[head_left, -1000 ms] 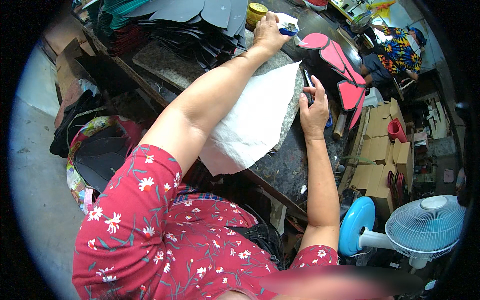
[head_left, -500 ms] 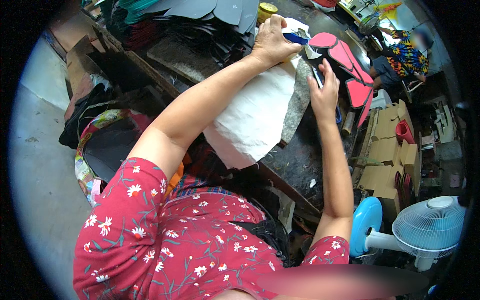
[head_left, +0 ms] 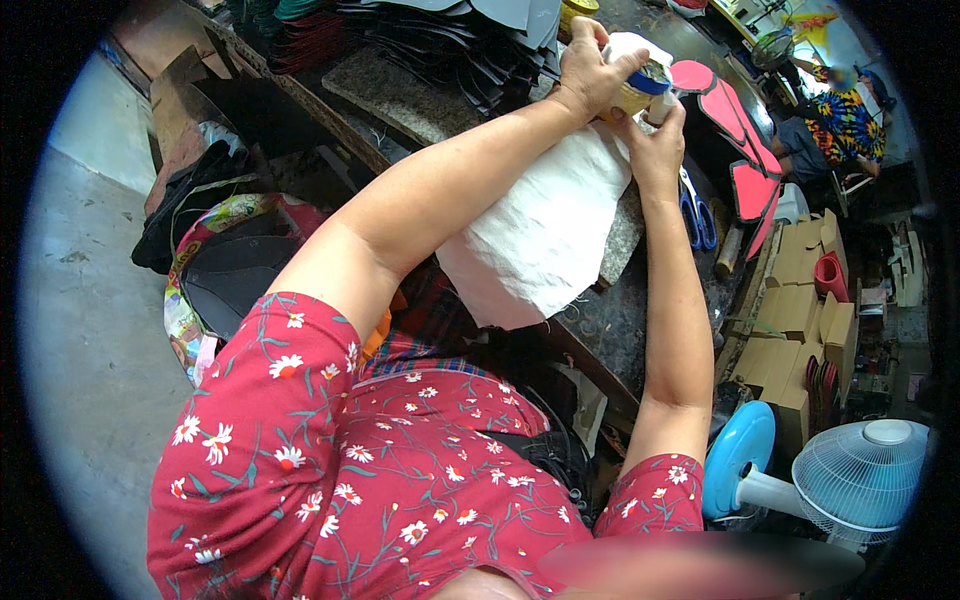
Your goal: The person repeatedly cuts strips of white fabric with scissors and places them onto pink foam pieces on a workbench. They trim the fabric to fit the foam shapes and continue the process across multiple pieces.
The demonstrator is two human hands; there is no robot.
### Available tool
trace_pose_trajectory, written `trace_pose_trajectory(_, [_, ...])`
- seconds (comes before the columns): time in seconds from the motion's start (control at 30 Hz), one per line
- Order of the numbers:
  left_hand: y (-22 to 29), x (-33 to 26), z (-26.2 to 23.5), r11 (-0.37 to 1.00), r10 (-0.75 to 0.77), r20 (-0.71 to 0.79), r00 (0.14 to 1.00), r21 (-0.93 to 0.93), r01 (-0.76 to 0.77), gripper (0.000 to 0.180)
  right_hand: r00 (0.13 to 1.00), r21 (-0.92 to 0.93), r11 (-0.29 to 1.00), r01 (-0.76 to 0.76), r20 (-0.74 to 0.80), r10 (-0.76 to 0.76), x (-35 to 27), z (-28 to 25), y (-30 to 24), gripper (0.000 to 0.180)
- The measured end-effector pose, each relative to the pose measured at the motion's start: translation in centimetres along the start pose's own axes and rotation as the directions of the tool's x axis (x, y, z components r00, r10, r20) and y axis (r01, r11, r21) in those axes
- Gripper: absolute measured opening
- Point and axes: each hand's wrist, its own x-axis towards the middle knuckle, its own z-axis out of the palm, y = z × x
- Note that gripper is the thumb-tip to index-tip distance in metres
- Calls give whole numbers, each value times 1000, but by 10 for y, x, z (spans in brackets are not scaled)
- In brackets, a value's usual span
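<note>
My left hand (head_left: 592, 78) is closed around a small round yellowish container with a blue rim (head_left: 650, 86), with something white around its top. My right hand (head_left: 655, 150) is closed at the container's near right side, thumb and fingers against it and a white piece there; the exact contact is partly hidden. Under my forearms a white cloth sheet (head_left: 545, 240) drapes over the table edge, on top of a grey speckled slab (head_left: 622, 240). Just right of my right wrist lie blue-handled scissors (head_left: 698, 222).
Stacked dark sheets (head_left: 450, 50) fill the table's far left. Pink pieces with black edges (head_left: 730, 115) lie at right, near a wooden-handled tool (head_left: 730, 250). Cardboard boxes (head_left: 785, 310) and a blue-and-white fan (head_left: 862, 480) stand at right. A person (head_left: 845, 125) sits beyond.
My right hand has moved up and inward from beside the scissors to the blue-rimmed container. My left hand has tilted the container, showing more of its side. The whole view has shifted slightly.
</note>
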Motion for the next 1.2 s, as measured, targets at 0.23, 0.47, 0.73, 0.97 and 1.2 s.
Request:
trace_pose_trajectory(0.23, [3, -6, 0, 987, 129, 59, 990, 89, -134, 84, 978, 684, 705, -191, 194, 77, 5, -14, 12, 124])
trace_pose_trajectory(0.47, [7, -9, 1, 983, 121, 30, 992, 133, -124, 87, 948, 75, 983, 168, -287, -140, -4, -19, 1, 88])
trace_pose_trajectory(0.73, [8, -5, -2, 950, 8, -91, 996, -309, -36, 53, 1000, 166, 986, 24, -11, -23, -16, -6, -15, 55])
trace_pose_trajectory(0.97, [39, -3, -16, 873, 34, -168, 985, -474, -111, 45, 947, 18, 999, -31, 321, 24, 3, -43, -28, 37])
trace_pose_trajectory(1.2, [61, -20, -29, 949, 256, 172, 951, -231, -214, 51, 718, -319, 943, 94, 678, 158, -2, -110, -76, 76])
